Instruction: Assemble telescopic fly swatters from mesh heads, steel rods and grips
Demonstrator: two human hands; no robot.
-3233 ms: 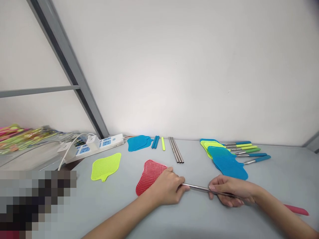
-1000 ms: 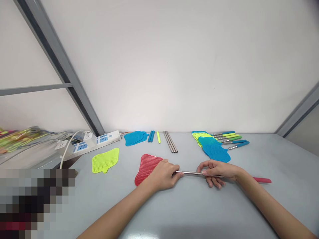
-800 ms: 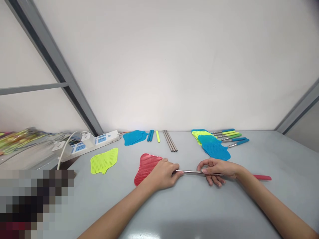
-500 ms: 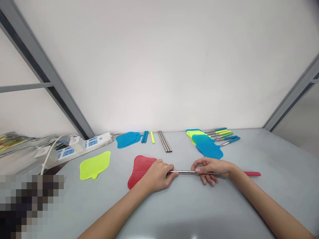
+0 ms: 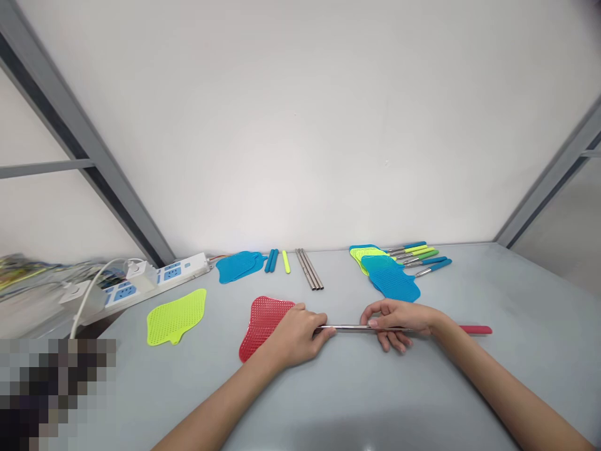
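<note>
A red fly swatter (image 5: 265, 322) lies sideways in front of me, its mesh head on the left and its red handle (image 5: 476, 329) on the right. My left hand (image 5: 303, 333) is closed around the joint of head and metal rod (image 5: 350, 327), hiding the joint. Farther along, my right hand (image 5: 392, 322) has thumb and forefinger on the rod, with the other fingers loosely curled below it. My right wrist covers part of the rod near the handle.
Behind lie blue mesh heads (image 5: 239, 267), blue grips (image 5: 271, 260), a yellow grip (image 5: 286, 262) and metal tubes (image 5: 310, 269). A yellow-green mesh head (image 5: 176, 317) is at left, near a power strip (image 5: 181, 270). Several fly swatters (image 5: 392, 279) are piled at back right.
Both hands keep the same hold on the red fly swatter. The view has shifted slightly, so the things at left appear a little lower and farther left.
</note>
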